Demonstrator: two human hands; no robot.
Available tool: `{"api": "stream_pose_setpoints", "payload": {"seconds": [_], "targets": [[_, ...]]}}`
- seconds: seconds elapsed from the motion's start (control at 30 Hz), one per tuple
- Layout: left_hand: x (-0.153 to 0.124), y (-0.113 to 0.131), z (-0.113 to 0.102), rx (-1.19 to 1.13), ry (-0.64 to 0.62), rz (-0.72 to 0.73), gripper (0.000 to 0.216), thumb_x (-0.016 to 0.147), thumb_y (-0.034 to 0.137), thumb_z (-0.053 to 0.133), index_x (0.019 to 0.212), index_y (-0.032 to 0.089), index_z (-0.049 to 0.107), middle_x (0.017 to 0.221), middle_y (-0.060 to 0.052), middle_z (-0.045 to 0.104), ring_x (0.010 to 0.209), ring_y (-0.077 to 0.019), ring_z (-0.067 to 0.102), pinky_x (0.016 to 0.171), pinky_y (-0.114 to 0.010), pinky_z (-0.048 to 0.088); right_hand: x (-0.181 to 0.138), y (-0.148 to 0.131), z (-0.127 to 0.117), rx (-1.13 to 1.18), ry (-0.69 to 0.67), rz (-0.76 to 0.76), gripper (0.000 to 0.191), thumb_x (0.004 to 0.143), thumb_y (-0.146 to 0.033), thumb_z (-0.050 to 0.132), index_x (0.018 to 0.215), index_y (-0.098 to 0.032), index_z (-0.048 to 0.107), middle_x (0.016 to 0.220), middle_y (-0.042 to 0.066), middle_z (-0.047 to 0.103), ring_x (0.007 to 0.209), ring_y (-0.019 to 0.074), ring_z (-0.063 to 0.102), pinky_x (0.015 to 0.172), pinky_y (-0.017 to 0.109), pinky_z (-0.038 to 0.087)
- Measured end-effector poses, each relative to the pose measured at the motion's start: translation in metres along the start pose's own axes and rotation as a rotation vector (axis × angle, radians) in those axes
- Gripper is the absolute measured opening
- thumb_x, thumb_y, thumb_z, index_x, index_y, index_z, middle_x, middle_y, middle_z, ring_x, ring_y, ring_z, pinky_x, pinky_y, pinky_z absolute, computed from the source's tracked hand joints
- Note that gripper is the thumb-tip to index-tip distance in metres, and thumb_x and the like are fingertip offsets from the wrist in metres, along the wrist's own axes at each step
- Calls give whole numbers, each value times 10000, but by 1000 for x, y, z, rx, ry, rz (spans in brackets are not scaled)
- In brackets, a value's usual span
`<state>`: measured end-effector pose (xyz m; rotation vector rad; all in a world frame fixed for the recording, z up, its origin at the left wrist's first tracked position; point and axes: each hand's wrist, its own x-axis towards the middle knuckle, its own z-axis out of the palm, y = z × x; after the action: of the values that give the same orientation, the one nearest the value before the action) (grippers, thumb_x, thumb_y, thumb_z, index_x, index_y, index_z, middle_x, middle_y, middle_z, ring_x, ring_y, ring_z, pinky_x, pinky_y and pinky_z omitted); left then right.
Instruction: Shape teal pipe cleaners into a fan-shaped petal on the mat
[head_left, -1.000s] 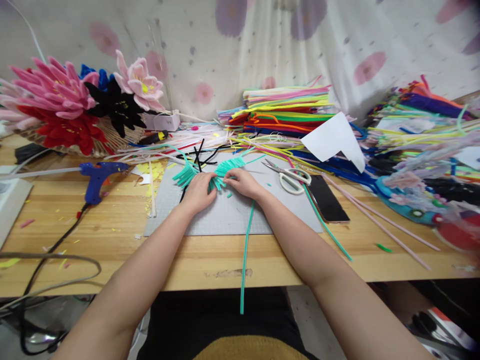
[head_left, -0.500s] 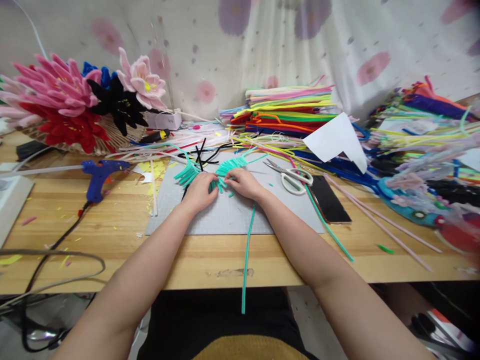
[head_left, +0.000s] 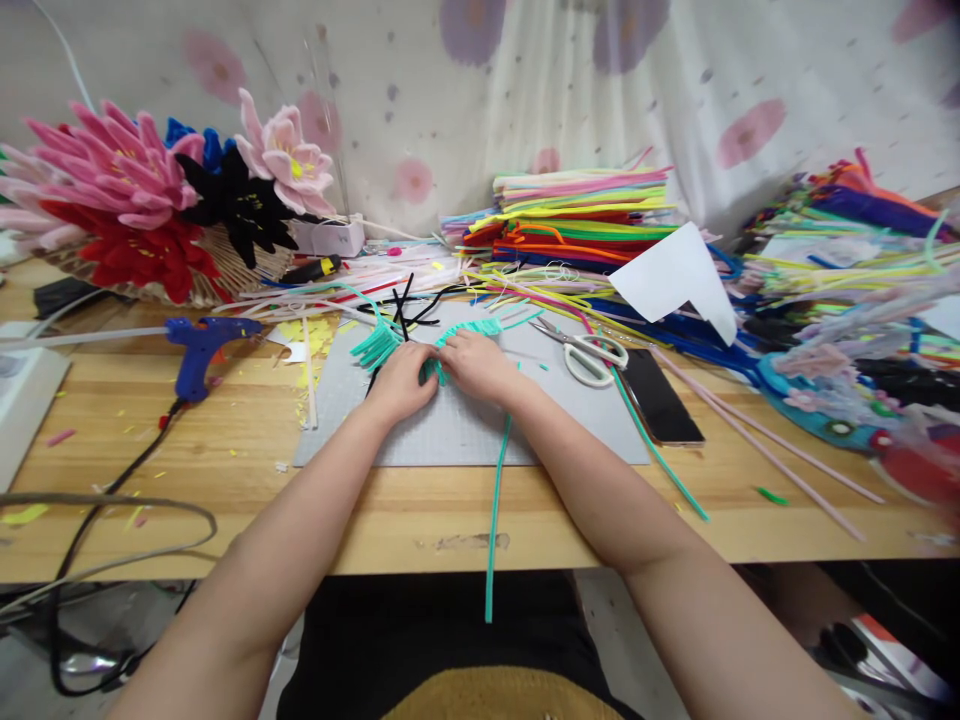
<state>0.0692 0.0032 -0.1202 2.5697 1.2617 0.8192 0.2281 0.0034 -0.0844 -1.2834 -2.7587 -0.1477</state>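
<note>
A turquoise fringed piece of fuzzy craft stems (head_left: 377,346) is spread over the far part of a flat grey cutting mat (head_left: 465,440), its bristling sections showing on either side of the fingers. Its middle is covered by the curled left hand (head_left: 405,382) and right hand (head_left: 472,366), whose fingertips are brought close together there. A small gap is left between the left thumb and forefinger, with turquoise seen inside; the right fingers are bent over the piece. Whether either pinch is closed cannot be told. Behind the left hand, thin black fuzzy stems (head_left: 402,312) are crossed. To the right, white-handled metal scissors (head_left: 568,341) are laid near a black rectangular phone (head_left: 664,395). A long turquoise stem (head_left: 492,530) is draped over the table's front edge.
</note>
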Motion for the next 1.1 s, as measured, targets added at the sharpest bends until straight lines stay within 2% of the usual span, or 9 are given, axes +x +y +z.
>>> {"api": "stream_pose_setpoints", "payload": {"seconds": [0.23,0.47,0.63,0.8,1.1], "targets": [[0,0,1,20,-15,-43,351,707,182,510,1055,144,529,1037,-105,608,1006,-231,543,910,-369,430,0,4,7,79,16,38,222,858,-150,426,896,-94,637,879,132,621,874,206,501,768,307,334],[-2,-1,1,-159,2,-123,594,680,150,545,1246,155,366,1202,-107,560,1125,-214,519,975,-376,403,1,13,26,522,107,198,118,810,-186,536,818,-141,644,849,58,642,862,164,530,798,275,363],[-5,-4,-3,-209,-22,-87,672,670,229,619,1276,150,338,1254,-126,519,1176,-228,483,1015,-391,371,1,19,29,767,161,244,118,798,-181,524,788,-144,636,848,34,638,798,132,545,731,243,385],[-6,-8,-8,-245,-92,-46,706,668,241,638,1298,161,328,1327,-139,453,1224,-236,442,1040,-401,340,1,16,27,664,134,209,102,789,-173,545,771,-142,641,832,46,641,835,149,539,772,261,371],[-6,-11,-9,-287,-128,-44,738,682,233,658,1322,182,295,1335,-132,443,1237,-227,430,1035,-393,336,2,6,23,500,58,153,123,817,-196,543,832,-139,650,867,67,634,881,160,523,794,267,357]]}}
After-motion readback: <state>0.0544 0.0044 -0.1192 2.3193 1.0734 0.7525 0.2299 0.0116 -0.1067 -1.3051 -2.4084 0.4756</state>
